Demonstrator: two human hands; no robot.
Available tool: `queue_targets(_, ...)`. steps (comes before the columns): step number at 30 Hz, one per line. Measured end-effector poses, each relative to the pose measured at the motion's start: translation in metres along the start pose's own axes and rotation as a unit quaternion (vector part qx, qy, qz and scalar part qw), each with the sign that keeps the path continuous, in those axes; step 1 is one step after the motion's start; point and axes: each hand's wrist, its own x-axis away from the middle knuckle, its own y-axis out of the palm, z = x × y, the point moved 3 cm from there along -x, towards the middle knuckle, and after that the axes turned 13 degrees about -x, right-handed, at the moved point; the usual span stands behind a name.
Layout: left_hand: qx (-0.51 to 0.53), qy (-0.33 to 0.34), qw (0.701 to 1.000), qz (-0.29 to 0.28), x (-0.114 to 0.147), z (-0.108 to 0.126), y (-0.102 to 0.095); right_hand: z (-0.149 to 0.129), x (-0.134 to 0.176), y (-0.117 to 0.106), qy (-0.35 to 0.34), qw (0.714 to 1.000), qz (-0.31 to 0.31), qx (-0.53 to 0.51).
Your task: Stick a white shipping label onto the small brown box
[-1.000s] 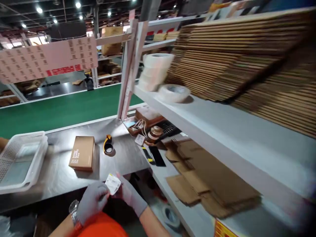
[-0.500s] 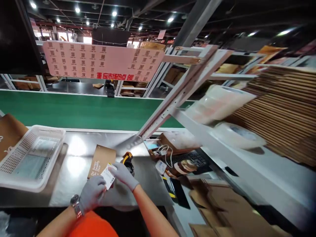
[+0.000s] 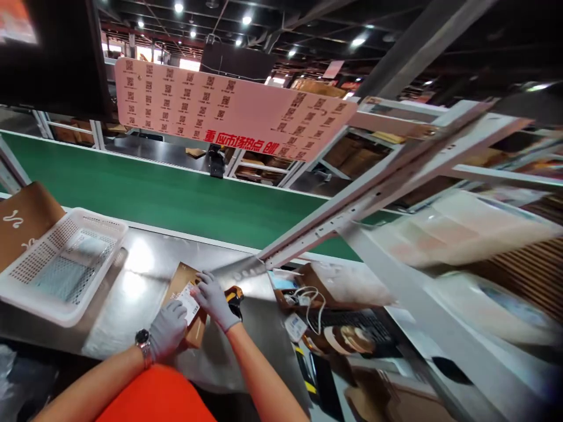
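Both gloved hands rest on a small brown box (image 3: pixel 187 296) on the steel table (image 3: pixel 132 281): left hand (image 3: pixel 168 329) at its near end, right hand (image 3: pixel 214 299) pressing a white label (image 3: pixel 188 300) flat on the lid. A yellow-black tool (image 3: pixel 234 295) lies just beside the right hand. White perforated basket (image 3: pixel 61 264) sits to the left; green conveyor belt (image 3: pixel 176 196) runs behind.
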Motion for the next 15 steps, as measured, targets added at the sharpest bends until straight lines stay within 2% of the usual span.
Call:
queue_targets(4,-0.037,-0.041,0.995,-0.086,-0.016,0.013,0.022,0.023,-0.014,0.008,-0.047,0.998,-0.015,0.03)
queue_targets(6,-0.049,-0.081,0.986,-0.137,-0.016,0.017,0.028,0.033,-0.016,0.014,-0.068,0.997,-0.014,0.03)
queue_targets(8,-0.049,-0.112,0.979,-0.164,-0.009,0.022,0.03,0.042,-0.017,0.019,-0.076,0.997,-0.009,0.02)
queue_targets(11,-0.025,-0.126,0.974,-0.187,0.012,0.029,0.028,0.057,-0.021,0.021,-0.052,0.998,0.026,0.009)
queue_targets(15,-0.021,-0.158,0.964,-0.213,0.037,0.038,0.027,0.062,-0.027,0.023,0.009,0.992,0.113,0.051)
